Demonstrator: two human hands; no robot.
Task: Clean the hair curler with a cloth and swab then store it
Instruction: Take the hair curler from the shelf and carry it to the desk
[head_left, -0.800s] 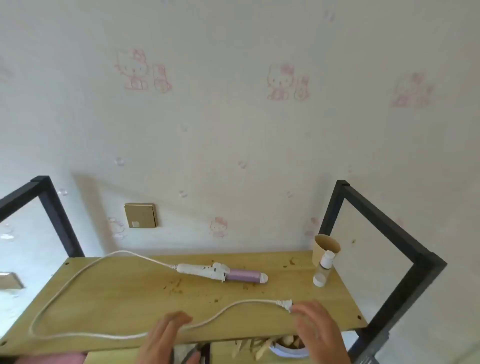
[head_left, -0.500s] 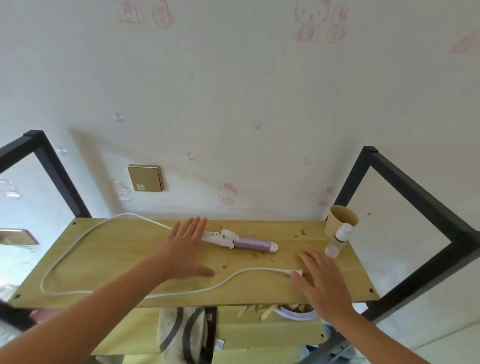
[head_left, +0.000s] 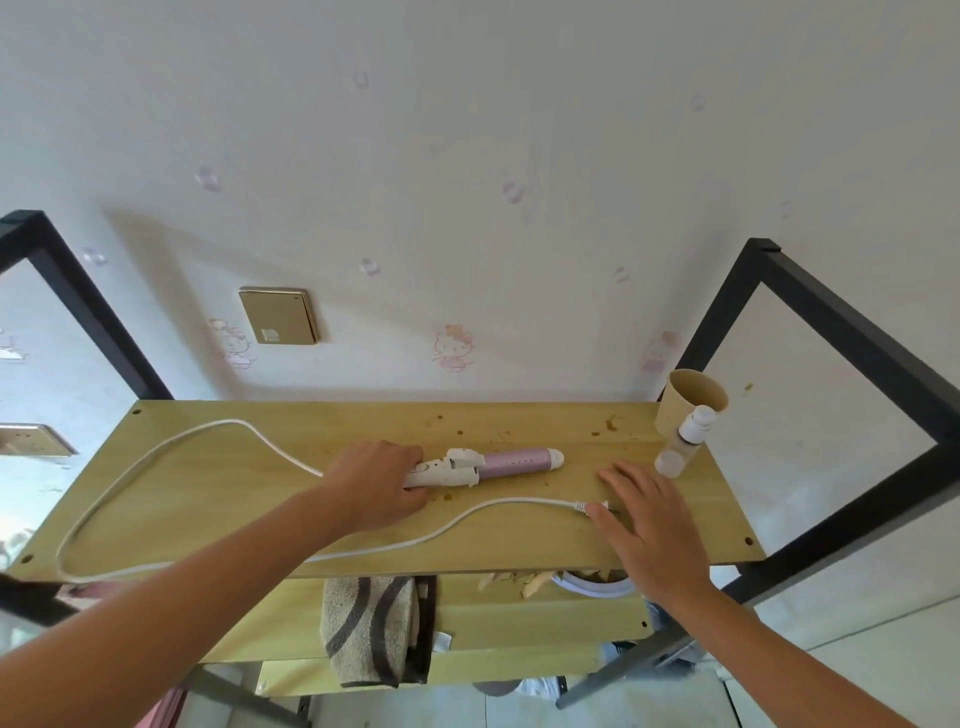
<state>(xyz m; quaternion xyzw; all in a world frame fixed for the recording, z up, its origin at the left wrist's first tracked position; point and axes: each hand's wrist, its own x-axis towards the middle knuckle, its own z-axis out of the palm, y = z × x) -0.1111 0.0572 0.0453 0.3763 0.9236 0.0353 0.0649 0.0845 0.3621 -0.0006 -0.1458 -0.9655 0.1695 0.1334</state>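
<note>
A hair curler with a white handle and a pink barrel lies on the wooden shelf, barrel pointing right. My left hand curls round the white handle end. The white cord loops to the left and back along the front to its plug. My right hand lies flat with straight fingers on the shelf, its thumb side at the plug. A grey-brown cloth with dark stripes hangs on the lower shelf. No swab is in view.
A brown paper cup and a small white bottle stand at the shelf's back right corner. Black frame posts rise at both ends. A white bowl with scraps sits below the front edge. Brown crumbs dot the shelf.
My left hand moved from flat on the shelf beside the curler to curling round its handle. My right hand shifted slightly forward near the plug. The view tilted down.
</note>
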